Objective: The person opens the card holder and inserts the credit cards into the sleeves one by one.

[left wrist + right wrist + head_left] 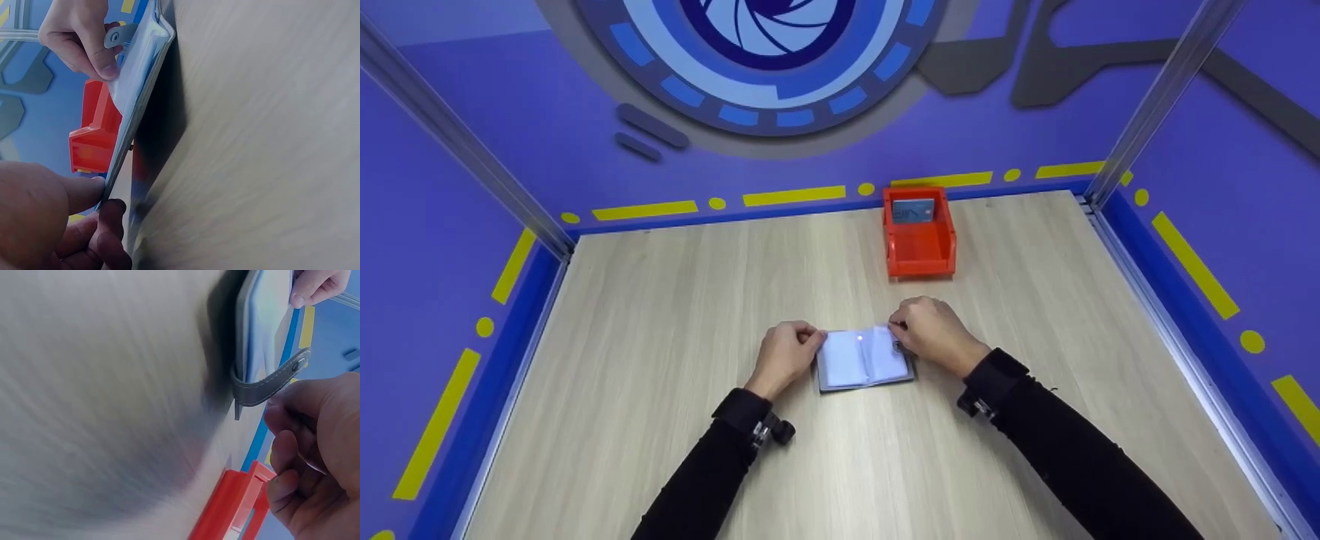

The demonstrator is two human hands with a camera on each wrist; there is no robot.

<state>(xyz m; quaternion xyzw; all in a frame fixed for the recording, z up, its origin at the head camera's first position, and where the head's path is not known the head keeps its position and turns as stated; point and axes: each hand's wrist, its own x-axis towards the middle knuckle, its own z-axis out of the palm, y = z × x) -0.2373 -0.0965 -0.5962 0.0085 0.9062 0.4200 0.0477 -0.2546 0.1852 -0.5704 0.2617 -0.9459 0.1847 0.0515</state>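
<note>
A small card holder [846,360] lies spread open on the table, with clear plastic sleeves inside a grey cover. My left hand [784,354] pinches its left edge between thumb and fingers, and in the left wrist view that side is tilted up off the table. At the upper right corner, my right hand [934,334] pinches a clear sleeve [130,79] between thumb and finger. A grey strap [267,389] with a metal snap sticks up from the cover's right side, close to the right fingertips.
Behind the card holder, near the back wall, stands a red open-front bin [922,266]. A bluish-grey card [913,211] leans inside against its back. Purple-blue panels [780,176] border the wooden table [660,300] at the back and on both sides.
</note>
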